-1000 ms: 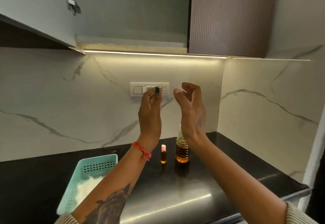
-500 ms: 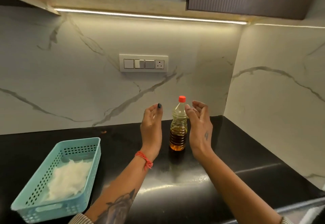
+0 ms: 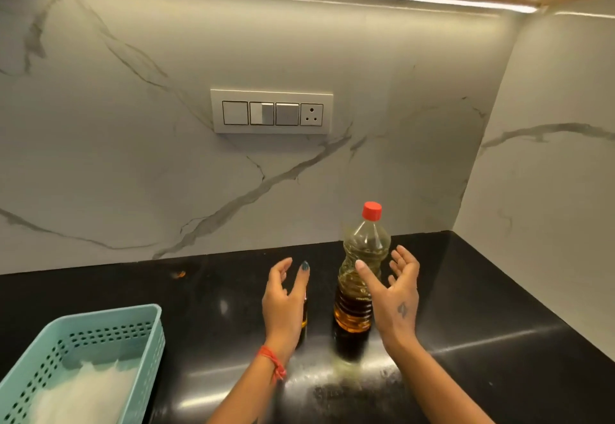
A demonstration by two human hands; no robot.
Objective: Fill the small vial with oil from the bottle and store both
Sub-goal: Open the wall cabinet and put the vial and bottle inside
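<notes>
A clear plastic oil bottle (image 3: 361, 267) with a red cap stands upright on the black counter (image 3: 499, 307), partly full of amber oil. My right hand (image 3: 392, 293) is open just right of it and in front of its lower half, not touching it as far as I can tell. My left hand (image 3: 283, 300) is open to the bottle's left. The small vial (image 3: 304, 318) of amber oil stands behind that hand; only a thin sliver of it shows at the hand's right edge.
A teal perforated basket (image 3: 146, 353) with white padding inside sits at the front left of the counter. A white switch panel (image 3: 271, 111) is on the marble back wall. A marble side wall closes the counter on the right.
Both hands have come down from in front of the switch panel to counter level beside the bottle. The view has tilted down. The vial is now mostly hidden behind my left hand.
</notes>
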